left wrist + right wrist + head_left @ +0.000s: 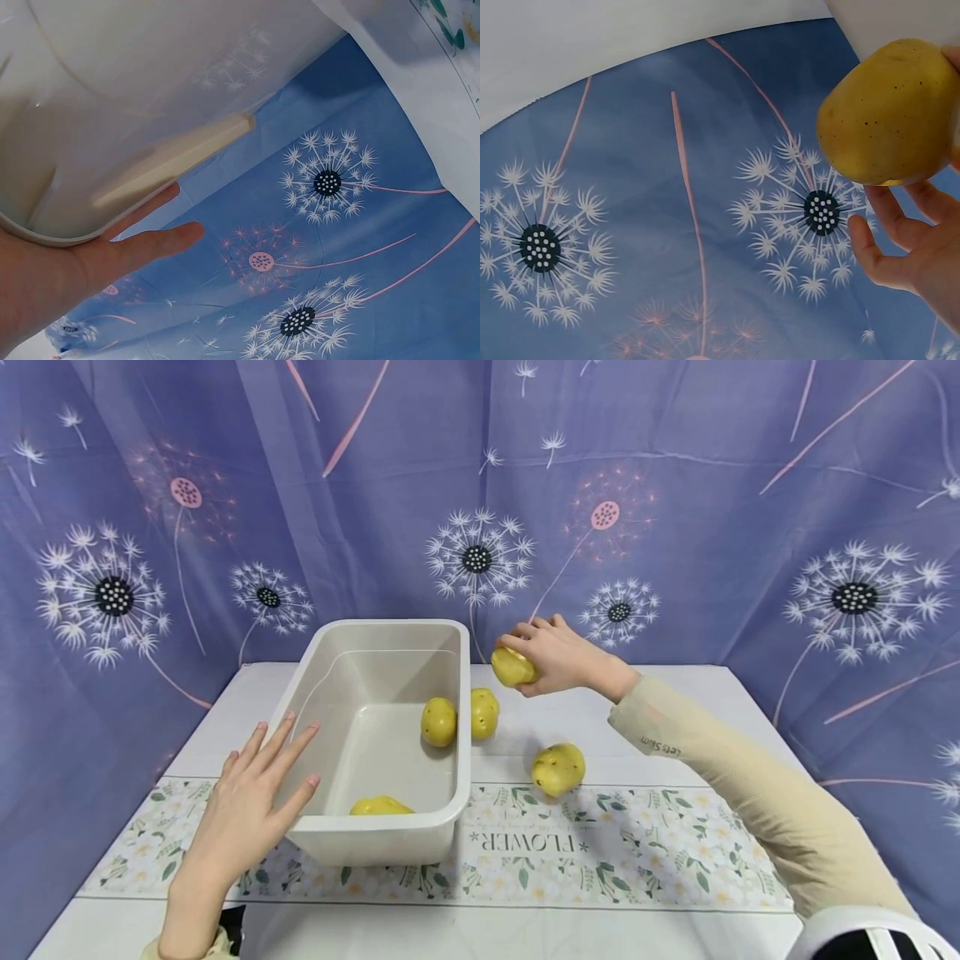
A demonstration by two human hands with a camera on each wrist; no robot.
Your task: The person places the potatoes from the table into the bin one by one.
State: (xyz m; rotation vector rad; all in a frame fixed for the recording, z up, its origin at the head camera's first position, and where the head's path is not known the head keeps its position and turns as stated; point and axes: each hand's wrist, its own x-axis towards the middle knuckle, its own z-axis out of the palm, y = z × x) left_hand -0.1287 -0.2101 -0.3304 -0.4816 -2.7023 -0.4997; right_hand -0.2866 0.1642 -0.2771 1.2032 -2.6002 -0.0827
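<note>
My right hand (pixel 555 656) grips a yellow potato (pixel 513 667) above the table, just right of the white bin (pixel 375 839); the right wrist view shows that potato (pixel 889 112) large, with the fingers (pixel 900 225) around its lower side. At the bin's left rim, my left hand (pixel 251 806) lies with straight, spread fingers; in the left wrist view this hand (pixel 82 262) is against the bin wall. Inside the bin are a potato (pixel 438 722) by the right wall and another (pixel 381 805) near the front, partly hidden by the rim.
Outside the bin, one potato (pixel 484 713) sits against its right side and another (pixel 558 769) lies farther right on the table. A floral runner (pixel 637 847) crosses the white table. Blue dandelion-print curtains (pixel 390 552) stand behind and at both sides.
</note>
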